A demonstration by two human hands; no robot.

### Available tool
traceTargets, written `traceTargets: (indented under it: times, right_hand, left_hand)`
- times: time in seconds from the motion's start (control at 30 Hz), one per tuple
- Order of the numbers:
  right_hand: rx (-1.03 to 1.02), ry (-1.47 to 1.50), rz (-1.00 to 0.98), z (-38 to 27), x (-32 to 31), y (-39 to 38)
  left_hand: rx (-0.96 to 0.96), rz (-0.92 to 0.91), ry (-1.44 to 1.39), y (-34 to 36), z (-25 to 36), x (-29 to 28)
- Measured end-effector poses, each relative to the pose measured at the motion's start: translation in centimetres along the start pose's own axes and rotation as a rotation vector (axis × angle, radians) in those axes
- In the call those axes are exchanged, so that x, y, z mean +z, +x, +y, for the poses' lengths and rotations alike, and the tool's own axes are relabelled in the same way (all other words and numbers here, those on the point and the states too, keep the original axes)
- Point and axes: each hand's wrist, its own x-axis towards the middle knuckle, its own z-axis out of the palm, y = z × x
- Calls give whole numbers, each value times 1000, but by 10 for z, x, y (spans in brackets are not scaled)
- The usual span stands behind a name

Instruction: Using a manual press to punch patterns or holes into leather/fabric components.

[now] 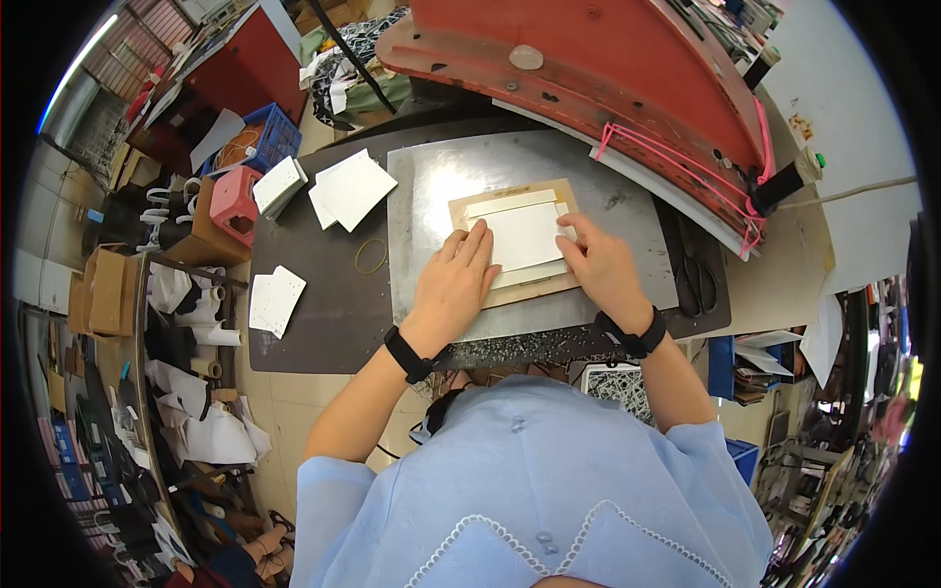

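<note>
A white rectangular card [524, 235] lies on a tan board [529, 288] with pale raised strips along its edges. My left hand [453, 279] rests flat across the card's left side, fingers stretched out. At the card's right edge, my right hand [600, 260] has its thumb and bent index finger close together, gripping that edge. Under the board is a smooth grey metal plate [426, 176]. Both wrists wear black bands.
Stacks of white cards [355, 189] and a rubber band [371, 257] lie on the dark table [314, 245] to the left. A large red machine [588, 69] with pink cord looms over the far side. Black scissors [696, 284] lie at the right.
</note>
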Motion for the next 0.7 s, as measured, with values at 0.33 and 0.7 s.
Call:
traceTargets:
  times: [0.33, 0.7]
  right_hand:
    - [-163, -146, 69, 12, 9, -1]
    - [-51, 112, 654, 21, -90, -15]
  left_hand:
    - [-63, -7, 31, 2, 8, 7]
    - [-375, 194, -367, -34, -16, -14]
